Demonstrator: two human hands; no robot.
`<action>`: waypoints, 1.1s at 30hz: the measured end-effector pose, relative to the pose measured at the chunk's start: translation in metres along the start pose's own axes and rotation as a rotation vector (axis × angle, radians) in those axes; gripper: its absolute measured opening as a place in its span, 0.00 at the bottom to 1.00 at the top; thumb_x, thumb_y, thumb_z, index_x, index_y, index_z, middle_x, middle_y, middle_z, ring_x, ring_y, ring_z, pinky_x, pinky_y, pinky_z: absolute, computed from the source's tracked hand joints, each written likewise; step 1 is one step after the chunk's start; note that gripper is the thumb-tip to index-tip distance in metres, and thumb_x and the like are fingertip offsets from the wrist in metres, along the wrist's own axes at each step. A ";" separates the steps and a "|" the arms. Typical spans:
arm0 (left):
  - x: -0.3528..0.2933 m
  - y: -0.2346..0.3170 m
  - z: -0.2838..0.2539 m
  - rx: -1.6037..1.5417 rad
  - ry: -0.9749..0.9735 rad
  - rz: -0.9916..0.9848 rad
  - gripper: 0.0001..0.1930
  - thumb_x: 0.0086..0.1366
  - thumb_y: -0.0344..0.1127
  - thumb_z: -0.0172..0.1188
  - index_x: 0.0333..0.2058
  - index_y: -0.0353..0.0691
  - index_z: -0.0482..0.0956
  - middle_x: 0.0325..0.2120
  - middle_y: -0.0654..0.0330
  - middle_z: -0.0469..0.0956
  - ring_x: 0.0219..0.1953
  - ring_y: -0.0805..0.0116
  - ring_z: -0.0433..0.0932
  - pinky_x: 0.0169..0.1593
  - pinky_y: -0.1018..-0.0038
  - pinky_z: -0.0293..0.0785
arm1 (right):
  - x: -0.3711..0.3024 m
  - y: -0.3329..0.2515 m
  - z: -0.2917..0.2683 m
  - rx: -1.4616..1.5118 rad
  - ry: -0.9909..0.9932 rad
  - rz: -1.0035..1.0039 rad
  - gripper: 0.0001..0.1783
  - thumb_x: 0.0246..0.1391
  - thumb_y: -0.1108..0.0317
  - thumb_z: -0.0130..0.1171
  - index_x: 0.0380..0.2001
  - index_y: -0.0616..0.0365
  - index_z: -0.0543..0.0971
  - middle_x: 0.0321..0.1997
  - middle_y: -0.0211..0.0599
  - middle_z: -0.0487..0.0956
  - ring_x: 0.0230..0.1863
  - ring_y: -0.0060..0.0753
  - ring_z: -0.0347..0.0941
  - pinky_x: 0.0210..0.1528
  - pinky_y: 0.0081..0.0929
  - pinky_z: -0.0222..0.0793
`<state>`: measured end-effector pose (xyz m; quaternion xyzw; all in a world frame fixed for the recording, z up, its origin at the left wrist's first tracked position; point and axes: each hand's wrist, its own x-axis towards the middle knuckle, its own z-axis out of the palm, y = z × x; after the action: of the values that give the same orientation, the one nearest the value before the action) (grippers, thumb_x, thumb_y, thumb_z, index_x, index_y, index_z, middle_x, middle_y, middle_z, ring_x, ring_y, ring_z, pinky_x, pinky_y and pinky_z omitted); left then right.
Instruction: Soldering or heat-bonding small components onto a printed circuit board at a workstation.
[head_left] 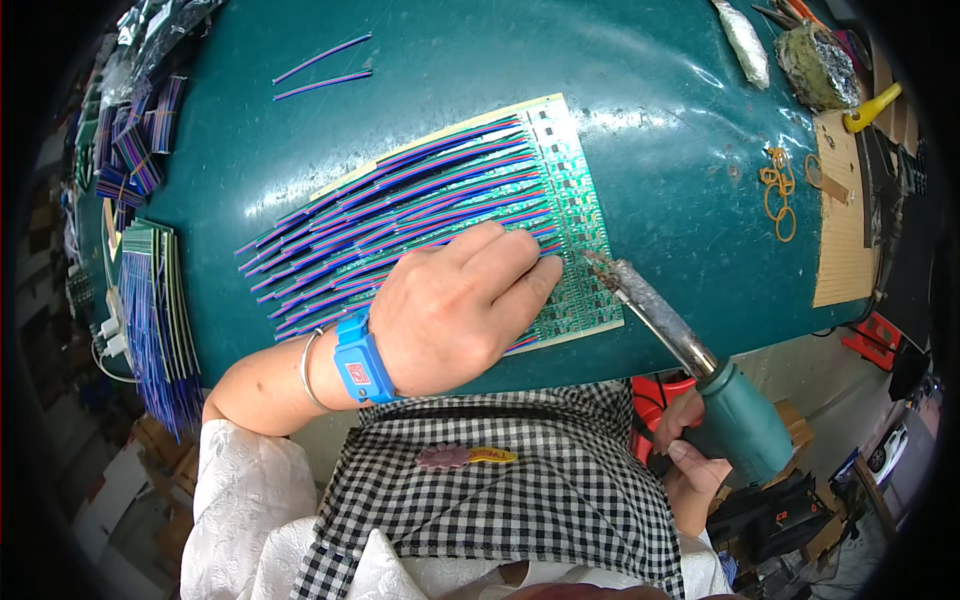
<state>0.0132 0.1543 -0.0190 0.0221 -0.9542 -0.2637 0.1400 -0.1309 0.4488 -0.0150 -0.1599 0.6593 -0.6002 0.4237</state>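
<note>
Green rectangular circuit-board panel [575, 220] lies flat on the dark teal bench [690, 180], under and just beyond the fingers of the left hand [455, 290]. At the far left sit tied bundles of blue, red and green wires [138, 160]; nearer the person is a stack of thin green boards with hanging blue wires [165, 320]. Next come two short multicoloured wires [322, 70], loose near the far edge. Rows of thin blue, red and green wire strips [400, 205] cover the panel's left portion, leaving its right-hand strip bare. The left hand's fingers are curled palm-down over the lower rows, tips near the strips' right ends; whether they grasp one cannot be told. A soldering iron with a green plastic handle [745, 425] slants in from the right, its tip over the panel just beside those fingers. Bent fingers of the right hand [692, 465] show partly behind the handle, off the panel; their grip is hidden. Farthest right are tan rubber bands [778, 195] and a flat brown cardboard sheet [842, 225].
</note>
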 end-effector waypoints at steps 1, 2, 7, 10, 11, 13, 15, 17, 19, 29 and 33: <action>0.000 0.000 0.000 0.003 -0.002 -0.003 0.18 0.48 0.24 0.64 0.41 0.29 0.82 0.31 0.55 0.76 0.28 0.61 0.76 0.27 0.68 0.74 | 0.002 -0.003 0.001 0.062 -0.007 0.023 0.12 0.40 0.73 0.68 0.30 0.65 0.78 0.21 0.33 0.76 0.20 0.30 0.70 0.26 0.26 0.65; -0.001 0.000 -0.001 0.004 -0.002 -0.005 0.18 0.48 0.24 0.64 0.41 0.29 0.82 0.31 0.55 0.76 0.28 0.61 0.76 0.27 0.68 0.74 | 0.001 -0.004 0.003 0.080 0.004 0.016 0.13 0.40 0.73 0.68 0.31 0.66 0.78 0.21 0.33 0.76 0.21 0.29 0.70 0.26 0.26 0.65; 0.000 0.000 0.001 0.009 -0.009 0.001 0.18 0.48 0.24 0.64 0.41 0.29 0.82 0.31 0.55 0.76 0.28 0.61 0.76 0.27 0.68 0.74 | -0.001 0.014 -0.006 -0.052 -0.079 -0.078 0.19 0.43 0.73 0.67 0.40 0.69 0.76 0.22 0.34 0.75 0.22 0.27 0.69 0.26 0.23 0.65; 0.000 0.000 0.001 0.007 -0.009 -0.003 0.18 0.48 0.24 0.64 0.41 0.29 0.82 0.31 0.55 0.76 0.28 0.61 0.76 0.27 0.68 0.74 | -0.002 0.018 -0.013 -0.023 -0.124 -0.095 0.24 0.43 0.74 0.67 0.45 0.71 0.74 0.24 0.35 0.75 0.22 0.26 0.68 0.25 0.23 0.64; 0.001 0.001 0.000 0.004 -0.012 -0.006 0.18 0.48 0.24 0.64 0.41 0.29 0.82 0.31 0.55 0.76 0.28 0.61 0.76 0.27 0.68 0.74 | -0.002 0.017 -0.012 0.016 -0.123 -0.086 0.25 0.43 0.74 0.67 0.46 0.71 0.74 0.24 0.35 0.75 0.22 0.26 0.68 0.25 0.23 0.64; 0.001 0.001 -0.001 0.001 -0.019 -0.009 0.18 0.48 0.25 0.64 0.41 0.29 0.82 0.31 0.55 0.76 0.28 0.61 0.76 0.27 0.68 0.74 | -0.001 0.008 -0.009 0.133 -0.083 -0.035 0.27 0.42 0.76 0.68 0.49 0.72 0.74 0.25 0.36 0.76 0.22 0.26 0.68 0.25 0.23 0.64; 0.001 0.001 -0.001 -0.001 -0.024 -0.011 0.18 0.48 0.25 0.64 0.41 0.29 0.82 0.31 0.55 0.75 0.28 0.61 0.76 0.27 0.68 0.74 | -0.002 0.001 -0.004 0.191 -0.055 -0.015 0.28 0.42 0.77 0.67 0.50 0.73 0.74 0.26 0.37 0.76 0.22 0.26 0.68 0.25 0.23 0.63; 0.000 0.002 -0.001 0.007 -0.024 -0.014 0.18 0.48 0.25 0.64 0.41 0.29 0.82 0.31 0.55 0.76 0.28 0.61 0.77 0.27 0.68 0.74 | -0.004 0.000 -0.003 0.217 -0.044 -0.014 0.29 0.42 0.77 0.67 0.51 0.73 0.74 0.26 0.37 0.76 0.22 0.25 0.68 0.26 0.22 0.63; 0.001 0.001 0.000 0.011 -0.023 -0.010 0.18 0.48 0.25 0.64 0.41 0.29 0.82 0.31 0.55 0.76 0.28 0.61 0.77 0.27 0.68 0.75 | -0.007 0.008 -0.005 0.217 -0.047 -0.036 0.31 0.42 0.78 0.67 0.53 0.73 0.73 0.27 0.36 0.76 0.23 0.25 0.68 0.26 0.22 0.63; 0.001 0.002 0.000 0.005 -0.022 -0.010 0.18 0.48 0.24 0.64 0.41 0.30 0.83 0.31 0.56 0.76 0.28 0.61 0.77 0.27 0.68 0.75 | -0.014 0.021 -0.012 0.164 -0.057 -0.046 0.32 0.42 0.78 0.67 0.54 0.72 0.73 0.31 0.40 0.77 0.24 0.27 0.70 0.26 0.23 0.65; 0.000 0.001 -0.001 0.021 -0.011 -0.008 0.18 0.48 0.24 0.64 0.41 0.30 0.83 0.31 0.56 0.76 0.28 0.61 0.77 0.27 0.69 0.74 | -0.006 0.009 -0.011 0.234 -0.114 -0.041 0.32 0.44 0.76 0.67 0.55 0.72 0.72 0.34 0.39 0.77 0.24 0.27 0.69 0.27 0.23 0.65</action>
<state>0.0133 0.1549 -0.0178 0.0260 -0.9576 -0.2541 0.1331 -0.1329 0.4630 -0.0222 -0.1564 0.5564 -0.6714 0.4638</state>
